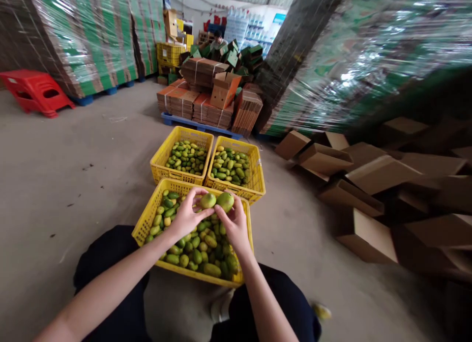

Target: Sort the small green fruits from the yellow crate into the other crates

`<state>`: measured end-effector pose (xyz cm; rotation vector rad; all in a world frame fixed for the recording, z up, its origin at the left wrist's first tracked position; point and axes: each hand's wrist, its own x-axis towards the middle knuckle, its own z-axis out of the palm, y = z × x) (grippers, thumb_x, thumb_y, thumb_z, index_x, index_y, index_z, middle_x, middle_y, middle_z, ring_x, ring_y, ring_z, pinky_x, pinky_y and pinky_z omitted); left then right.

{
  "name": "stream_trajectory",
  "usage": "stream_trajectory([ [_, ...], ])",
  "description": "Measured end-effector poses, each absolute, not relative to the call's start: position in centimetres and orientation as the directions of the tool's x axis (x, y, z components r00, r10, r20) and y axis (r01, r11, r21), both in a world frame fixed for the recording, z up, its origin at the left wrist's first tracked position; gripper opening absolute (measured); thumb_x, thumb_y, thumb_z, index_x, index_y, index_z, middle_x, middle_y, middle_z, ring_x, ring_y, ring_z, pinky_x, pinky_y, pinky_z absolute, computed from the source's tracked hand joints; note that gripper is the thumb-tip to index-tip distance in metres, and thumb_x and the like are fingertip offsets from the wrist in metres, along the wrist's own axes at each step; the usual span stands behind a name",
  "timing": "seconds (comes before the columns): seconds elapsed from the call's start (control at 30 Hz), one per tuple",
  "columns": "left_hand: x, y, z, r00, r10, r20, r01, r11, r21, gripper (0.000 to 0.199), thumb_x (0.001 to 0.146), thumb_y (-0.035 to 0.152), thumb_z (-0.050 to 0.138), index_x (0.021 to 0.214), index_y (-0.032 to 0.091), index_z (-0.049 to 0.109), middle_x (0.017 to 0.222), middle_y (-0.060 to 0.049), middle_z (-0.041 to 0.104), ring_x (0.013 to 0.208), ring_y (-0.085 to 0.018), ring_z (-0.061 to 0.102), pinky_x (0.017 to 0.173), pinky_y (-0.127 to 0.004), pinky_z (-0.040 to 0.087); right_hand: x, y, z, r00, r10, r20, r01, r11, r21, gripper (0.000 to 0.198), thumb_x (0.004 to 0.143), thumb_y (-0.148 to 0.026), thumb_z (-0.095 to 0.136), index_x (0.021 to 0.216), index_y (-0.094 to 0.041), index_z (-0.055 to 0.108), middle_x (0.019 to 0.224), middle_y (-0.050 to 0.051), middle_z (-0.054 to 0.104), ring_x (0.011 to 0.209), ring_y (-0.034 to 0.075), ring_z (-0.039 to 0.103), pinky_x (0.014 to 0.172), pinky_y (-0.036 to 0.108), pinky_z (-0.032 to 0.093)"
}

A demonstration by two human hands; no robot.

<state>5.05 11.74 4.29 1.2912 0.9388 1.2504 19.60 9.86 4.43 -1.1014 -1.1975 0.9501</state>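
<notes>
- While both hands are raised over the near crate [199, 276], the left grip [189, 213] pinches a smaller green fruit [208, 200] between thumb and fingers.
- The right grip [236, 223] closes round a larger green fruit [224, 202], held just beside the first; whether the two touch, I cannot tell.
- As I judge it, the handling is partway along: this pair is lifted and has not been set down.
- Still in the near crate lies a broad pile of fruits [211, 270], green with some yellower ones, partly hidden by the forearms.
- Beyond it, the far-left crate [176, 175] and far-right crate [258, 171] stand side by side on the floor [106, 185], each holding similar fruit below its rim.
- How many pieces have been handled, or how many are left, cannot be told.
</notes>
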Motion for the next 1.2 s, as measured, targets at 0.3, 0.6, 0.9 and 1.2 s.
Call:
stream_trajectory([
  [0.3, 4.6, 12.2, 3.7, 0.075, 0.878, 0.472, 0.231, -0.476, 0.849, 0.034, 0.08, 0.026, 0.072, 0.111, 0.022, 0.061, 0.117, -0.009, 0.062, 0.114, -0.024, 0.058, 0.104, -0.043, 0.045, 20.0, 10.1, 4.0, 0.221, 0.935, 0.277, 0.071, 0.268, -0.961, 0.045, 0.066, -0.03, 0.081, 0.096, -0.026, 0.048, 0.1, 0.001, 0.063, 0.089, 0.018, 0.065, 0.081, 0.035, 0.056],
  [0.6, 4.0, 12.8, 4.4, 0.102, 0.799, 0.593, 0.404, -0.578, 0.709, 0.031, 0.083, 0.025, 0.069, 0.114, 0.024, 0.062, 0.108, -0.007, 0.06, 0.106, -0.022, 0.058, 0.096, -0.038, 0.047, 20.1, 10.0, 4.5, 0.21, 0.929, 0.304, 0.191, 0.266, -0.945, 0.04, 0.067, -0.022, 0.077, 0.097, -0.026, 0.05, 0.109, 0.006, 0.067, 0.098, 0.022, 0.064, 0.089, 0.041, 0.053],
  [0.9, 4.2, 12.8, 4.6, 0.113, 0.832, 0.542, 0.306, -0.549, 0.778, 0.029, 0.08, 0.021, 0.07, 0.108, 0.024, 0.065, 0.107, -0.006, 0.062, 0.105, -0.023, 0.059, 0.097, -0.038, 0.047, 20.0, 10.2, 4.2, 0.228, 0.919, 0.323, 0.231, 0.271, -0.934, 0.037, 0.07, -0.023, 0.072, 0.102, -0.024, 0.053, 0.11, 0.007, 0.064, 0.096, 0.022, 0.063, 0.086, 0.04, 0.053],
  [1.2, 4.4, 12.5, 5.0, 0.114, 0.887, 0.447, 0.16, -0.461, 0.873, 0.032, 0.076, 0.024, 0.074, 0.108, 0.022, 0.068, 0.111, -0.007, 0.063, 0.104, -0.022, 0.061, 0.089, -0.036, 0.052, 20.7, 10.3, 4.5, 0.199, 0.924, 0.327, 0.237, 0.278, -0.931, 0.038, 0.072, -0.023, 0.07, 0.109, -0.025, 0.062, 0.115, 0.007, 0.067, 0.107, 0.024, 0.062, 0.095, 0.043, 0.05],
])
